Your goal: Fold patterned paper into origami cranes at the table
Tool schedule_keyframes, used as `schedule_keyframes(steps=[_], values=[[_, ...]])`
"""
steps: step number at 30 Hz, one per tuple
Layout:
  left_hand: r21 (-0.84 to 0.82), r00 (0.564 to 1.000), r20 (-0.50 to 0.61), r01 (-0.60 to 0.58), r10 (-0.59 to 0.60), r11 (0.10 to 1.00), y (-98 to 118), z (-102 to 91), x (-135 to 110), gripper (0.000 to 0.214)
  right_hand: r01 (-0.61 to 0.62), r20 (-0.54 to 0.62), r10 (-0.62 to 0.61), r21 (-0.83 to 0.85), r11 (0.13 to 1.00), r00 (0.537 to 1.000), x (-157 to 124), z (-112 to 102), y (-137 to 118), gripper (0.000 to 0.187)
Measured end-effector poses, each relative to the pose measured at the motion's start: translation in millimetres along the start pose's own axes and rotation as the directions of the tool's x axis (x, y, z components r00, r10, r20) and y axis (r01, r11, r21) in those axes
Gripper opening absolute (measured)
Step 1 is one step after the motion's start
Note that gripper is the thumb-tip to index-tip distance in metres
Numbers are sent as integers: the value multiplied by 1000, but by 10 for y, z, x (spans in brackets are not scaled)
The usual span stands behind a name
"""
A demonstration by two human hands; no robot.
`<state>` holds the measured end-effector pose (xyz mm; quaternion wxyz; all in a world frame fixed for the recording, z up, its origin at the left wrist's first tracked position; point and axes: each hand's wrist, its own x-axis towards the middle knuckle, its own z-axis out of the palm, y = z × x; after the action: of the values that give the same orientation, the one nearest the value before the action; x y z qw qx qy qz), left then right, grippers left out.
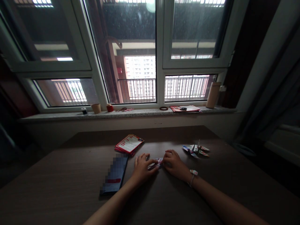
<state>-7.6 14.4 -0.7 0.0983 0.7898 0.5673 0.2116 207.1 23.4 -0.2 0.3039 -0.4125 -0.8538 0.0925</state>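
A small piece of folded paper (155, 163), white with coloured print, lies on the table between my two hands. My left hand (143, 167) has its thumb and fingers closed on the left end of the paper. At the other end, the curled fingers of my right hand (173, 163) grip the paper; they partly cover it, and a bracelet (192, 177) circles that wrist. Several folded paper shapes with pointed tips (196, 150) sit to the right of my right hand. Beyond my left hand is a stack of red-edged printed cards (130, 143).
A dark phone-like slab (114, 176), partly blurred out, lies left of my left forearm on the brown table (70, 175). Along the windowsill (142, 112) stand a paper cup (96, 108), a small red jar (109, 107), scissors on papers (184, 108) and a tan bottle (213, 95).
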Motion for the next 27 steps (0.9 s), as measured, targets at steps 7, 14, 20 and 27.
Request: schedule_keyframes(steps=[7, 14, 20, 27], values=[[-1, 1000, -1, -17, 17, 1000, -22, 6, 5, 30, 3, 23, -3, -16, 1000, 1000, -2, 32, -6, 13], [-2, 1000, 7, -9, 9, 1000, -35, 28, 8, 25, 6, 1, -6, 5, 1000, 1000, -17, 46, -29, 15], [3, 1000, 14, -7, 7, 1000, -45, 30, 13, 25, 54, 22, -54, -29, 998, 998, -5, 30, -47, 15], [14, 999, 39, 18, -19, 1000, -13, 2, 20, 24, 61, 28, -58, -108, 992, 998, 7, 56, -78, 13]])
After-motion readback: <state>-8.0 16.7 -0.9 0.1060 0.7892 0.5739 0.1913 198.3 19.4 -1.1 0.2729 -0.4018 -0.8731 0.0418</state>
